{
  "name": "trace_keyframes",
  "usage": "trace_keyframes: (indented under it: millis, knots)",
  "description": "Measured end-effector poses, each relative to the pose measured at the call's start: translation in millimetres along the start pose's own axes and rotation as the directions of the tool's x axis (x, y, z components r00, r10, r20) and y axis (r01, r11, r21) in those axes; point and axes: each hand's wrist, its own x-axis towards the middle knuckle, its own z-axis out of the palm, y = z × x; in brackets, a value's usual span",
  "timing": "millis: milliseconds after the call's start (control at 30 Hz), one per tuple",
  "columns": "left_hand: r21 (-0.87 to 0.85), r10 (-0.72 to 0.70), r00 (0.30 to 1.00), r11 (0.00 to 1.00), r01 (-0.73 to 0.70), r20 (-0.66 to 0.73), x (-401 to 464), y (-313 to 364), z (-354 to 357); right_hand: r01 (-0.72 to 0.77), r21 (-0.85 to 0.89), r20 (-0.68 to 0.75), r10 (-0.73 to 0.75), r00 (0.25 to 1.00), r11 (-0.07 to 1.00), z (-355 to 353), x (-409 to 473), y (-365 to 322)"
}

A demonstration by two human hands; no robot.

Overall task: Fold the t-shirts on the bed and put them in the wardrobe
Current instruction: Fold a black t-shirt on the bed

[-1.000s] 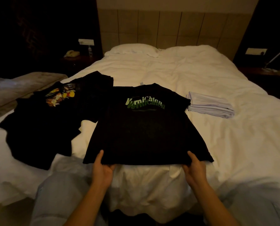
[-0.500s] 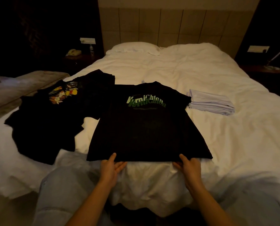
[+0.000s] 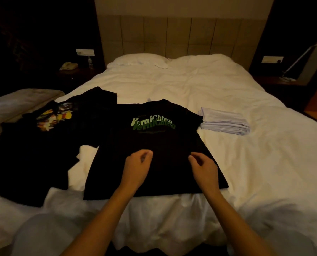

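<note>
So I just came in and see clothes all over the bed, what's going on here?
A person is folding t-shirts on the bed. A black t-shirt with green lettering lies spread flat in front of them, and the left hand and right hand hover over its middle, fingers curled, gripping nothing that shows. More black shirts lie unfolded to the left. A folded pale stack sits to the right.

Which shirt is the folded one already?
Look at the white bed. On its right side, past the black t-shirt with green lettering, lies a folded pale t-shirt. It is the only light-coloured, neatly stacked garment; the others are black and unfolded.
</note>
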Motion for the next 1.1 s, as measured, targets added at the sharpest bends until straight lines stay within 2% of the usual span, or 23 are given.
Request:
trace_keyframes:
  millis: [133,300,433,500,600,733,833,967,1100]
  knots:
    - [0.213,0.015,0.996,0.977,-0.033,0.088,61,7,26,-0.109,-0.021,0.007,0.109,0.994,0.994,5,63,7]
    - [0.351,-0.05,0.981,0.936,-0.019,0.186,134,-8,64,-0.262,-0.004,-0.011,0.262,0.965,0.965,14,141,23]
    - [0.464,-0.032,0.958,0.879,-0.108,0.285,185,-32,92,-0.405,0.032,0.04,0.404,0.914,0.914,30,200,42]
    - [0.557,-0.019,0.942,0.81,-0.182,0.335,208,-44,103,-0.442,0.133,0.055,0.439,0.897,0.887,43,225,55]
    - [0.645,-0.038,0.916,0.722,-0.25,0.399,237,-61,117,-0.53,0.404,0.112,0.535,0.838,0.746,59,257,66]
    - [0.649,-0.026,0.914,0.713,-0.267,0.404,271,-76,126,-0.553,0.502,0.17,0.551,0.817,0.665,78,290,66]
    - [0.618,-0.012,0.913,0.74,-0.266,0.407,291,-78,131,-0.5,0.473,0.11,0.515,0.85,0.725,94,306,62]
    - [0.554,0.013,0.917,0.794,-0.252,0.398,317,-71,143,-0.371,0.229,-0.062,0.394,0.917,0.9,105,330,58]
    - [0.489,0.035,0.918,0.837,-0.243,0.396,340,-61,155,-0.243,0.16,-0.14,0.266,0.954,0.957,88,361,43]
